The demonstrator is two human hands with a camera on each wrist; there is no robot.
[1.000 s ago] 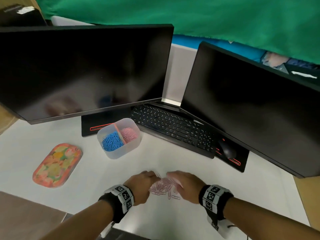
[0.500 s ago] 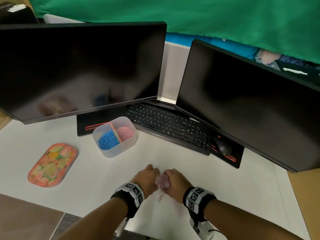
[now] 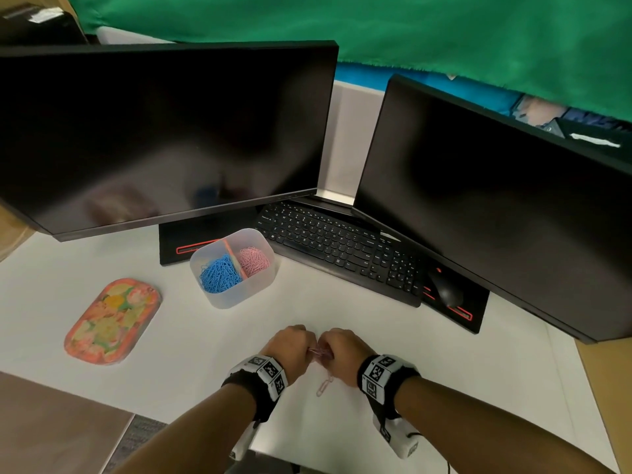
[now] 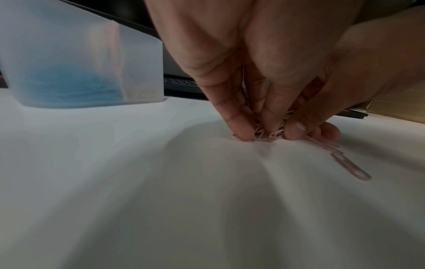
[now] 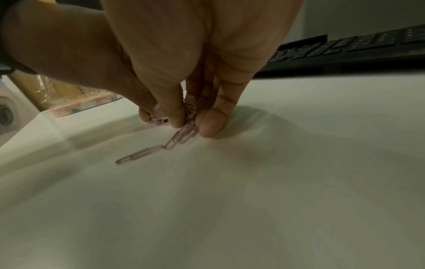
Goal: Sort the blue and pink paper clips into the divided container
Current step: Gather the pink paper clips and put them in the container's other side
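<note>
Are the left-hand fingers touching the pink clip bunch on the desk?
Touching. The left wrist view shows the left hand's fingers pressed into the pink clip bunch, no gap.

**Around the work spot**

A white desk (image 3: pixel 478 388) carries two dark monitors: the left monitor (image 3: pixel 164 131) faces the viewer, and the right monitor (image 3: pixel 496 200) is angled inward beside it. A black keyboard (image 3: pixel 342 248) lies between and partly under them, running off toward the right. A black mouse (image 3: pixel 446 290) sits just past the keyboard's right end, on the right monitor's black base with red trim. A flowered oval tray (image 3: pixel 113 321) in orange, pink and yellow lies flat at the desk's left. Green cloth (image 3: pixel 410 35) hangs across the back above the screens, with a blue strip under its edge.
</note>
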